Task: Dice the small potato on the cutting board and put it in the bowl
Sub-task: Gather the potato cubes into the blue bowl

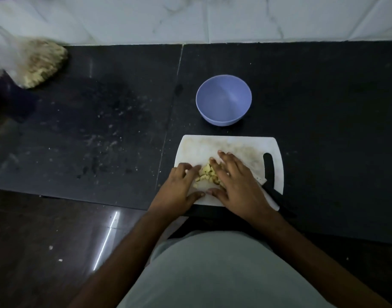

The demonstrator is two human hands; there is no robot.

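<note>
The left hand (181, 189) and the right hand (236, 185) lie on the cutting board (239, 146) with relaxed, nearly straight fingers, cupped toward each other around the diced potato (207, 175); both touch the heap from its sides, and the thumbs almost meet at the near edge. The potato is a small heap of pale yellow, uneven cubes, lying on the near left part of the board. The board is white plastic with rounded corners and a slot handle at its right side, and its surface looks stained and scratched. A knife (271, 183) with a dark handle lies on the right part of the board, partly under the right wrist; its blade seems pale, but I cannot see it well. Just behind the board stands the bowl (223, 100), lilac, round and smooth. The counter (101, 121) is dark polished stone with crumbs, open at left and right.
</note>
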